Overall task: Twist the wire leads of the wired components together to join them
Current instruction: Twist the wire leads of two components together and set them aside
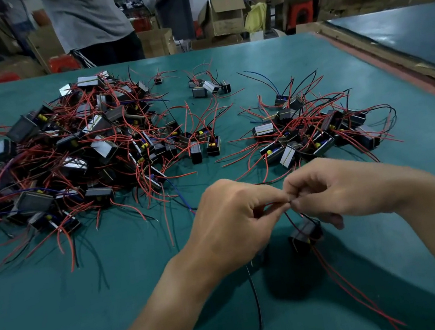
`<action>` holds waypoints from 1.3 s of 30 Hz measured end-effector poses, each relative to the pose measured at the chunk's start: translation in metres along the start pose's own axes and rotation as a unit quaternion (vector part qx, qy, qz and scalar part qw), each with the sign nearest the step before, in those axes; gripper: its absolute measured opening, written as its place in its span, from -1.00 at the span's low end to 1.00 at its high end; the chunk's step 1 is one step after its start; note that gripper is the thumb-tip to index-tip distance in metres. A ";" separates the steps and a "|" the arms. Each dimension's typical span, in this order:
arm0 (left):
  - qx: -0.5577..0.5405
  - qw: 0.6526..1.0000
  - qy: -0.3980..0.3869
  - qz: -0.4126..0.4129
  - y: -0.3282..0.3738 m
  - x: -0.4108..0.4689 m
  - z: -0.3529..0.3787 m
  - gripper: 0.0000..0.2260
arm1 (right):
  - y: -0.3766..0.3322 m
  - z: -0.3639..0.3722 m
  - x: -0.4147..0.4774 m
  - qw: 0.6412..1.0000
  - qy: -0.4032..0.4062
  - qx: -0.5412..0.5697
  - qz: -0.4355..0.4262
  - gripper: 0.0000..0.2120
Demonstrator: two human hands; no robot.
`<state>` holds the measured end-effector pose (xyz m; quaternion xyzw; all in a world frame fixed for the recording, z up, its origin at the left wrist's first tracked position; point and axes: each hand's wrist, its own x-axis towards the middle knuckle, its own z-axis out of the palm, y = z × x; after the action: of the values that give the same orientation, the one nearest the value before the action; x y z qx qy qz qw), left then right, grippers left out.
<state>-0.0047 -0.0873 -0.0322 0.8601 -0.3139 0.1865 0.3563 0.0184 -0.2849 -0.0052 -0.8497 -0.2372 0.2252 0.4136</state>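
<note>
Here, your left hand (pixel 231 220) and right hand (pixel 330 192) meet low over the green table (pixel 117 296), at its near middle. The fingers (pixel 271 199) of both hands are curled, their tips nearly touching, and both pinch the wire leads (pixel 286 206) at one spot between the hands. A dark component (pixel 305 232) sits just below the right hand, at the end of those leads; whether it rests on the table or hangs clear cannot be told. Two long red leads (pixel 345 284) trail from it toward you. A black lead (pixel 256 302) drops from under the left hand. A large pile (pixel 66 161) of wired components lies far left and a smaller pile (pixel 314 131) far right, well apart. A small cluster (pixel 210 85) lies beyond them. Cardboard boxes (pixel 229 16) and seated people fill the blurred background.
</note>
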 end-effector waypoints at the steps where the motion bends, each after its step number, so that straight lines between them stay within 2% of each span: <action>1: -0.003 1.000 0.004 0.002 0.000 0.000 -0.001 -0.96 | 0.001 -0.002 0.000 1.000 0.006 0.021 -0.006 -0.71; 7: -0.031 0.999 0.023 0.001 0.001 -0.001 -0.002 -0.96 | 0.002 -0.006 0.000 0.995 -0.018 0.096 -0.023 -0.89; 12: -0.045 0.999 0.010 0.006 0.003 0.000 0.001 -0.96 | 0.012 -0.009 -0.001 0.981 -0.099 0.169 0.001 -0.92; 18: -0.028 0.999 -0.005 0.019 0.007 -0.003 0.001 -0.96 | 0.020 -0.013 0.002 0.984 -0.165 0.071 -0.004 -0.77; 20: -0.012 1.000 0.003 0.009 0.008 -0.003 0.002 -0.96 | 0.017 -0.012 0.001 0.985 -0.158 0.058 -0.023 -0.87; 21: -0.007 1.000 0.022 -0.003 0.008 -0.003 0.002 -0.93 | 0.013 -0.011 0.002 0.989 -0.116 0.079 -0.045 -0.94; 22: -0.015 0.998 0.052 -0.019 0.009 -0.002 0.001 -0.88 | 0.010 -0.010 0.004 0.990 -0.026 0.118 -0.075 -0.92; 23: -0.034 0.995 0.084 -0.039 0.010 -0.001 -0.002 -0.80 | 0.006 -0.011 0.006 0.973 0.098 0.176 -0.111 -0.89; 24: -0.052 0.991 0.113 -0.056 0.010 0.001 -0.006 -0.72 | 0.004 -0.015 0.006 0.930 0.230 0.247 -0.146 -0.85; 25: -0.059 0.987 0.135 -0.070 0.010 0.003 -0.010 -0.65 | 0.003 -0.022 0.005 0.870 0.343 0.315 -0.164 -0.80; 26: -0.059 0.983 0.148 -0.087 0.008 0.004 -0.014 -0.60 | 0.004 -0.031 0.003 0.817 0.420 0.359 -0.164 -0.78; 27: -0.059 0.980 0.156 -0.112 0.005 0.006 -0.018 -0.56 | 0.006 -0.038 0.002 0.784 0.475 0.373 -0.143 -0.80; 28: -0.058 0.974 0.160 -0.147 0.001 0.007 -0.020 -0.54 | 0.010 -0.044 0.001 0.778 0.506 0.358 -0.107 -0.86; 29: -0.053 0.968 0.159 -0.185 -0.003 0.007 -0.022 -0.53 | 0.014 -0.047 0.001 0.789 0.514 0.330 -0.065 -0.95; 32: -0.012 0.955 0.110 -0.275 -0.014 0.008 -0.020 -0.51 | 0.025 -0.044 0.008 0.835 0.489 0.253 0.025 -0.78; 35: 0.013 0.952 0.075 -0.296 -0.024 0.006 -0.016 -0.49 | 0.024 -0.037 0.013 0.859 0.478 0.181 0.026 -0.77; 39: 0.059 0.945 0.115 -0.301 -0.040 0.006 -0.016 -0.48 | 0.023 -0.031 0.012 0.883 0.450 0.129 -0.008 -0.82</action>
<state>0.0249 -0.0560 -0.0373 0.9068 0.0141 0.1862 0.3780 0.0505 -0.3091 -0.0083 -0.7970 -0.0011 -0.1566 0.5834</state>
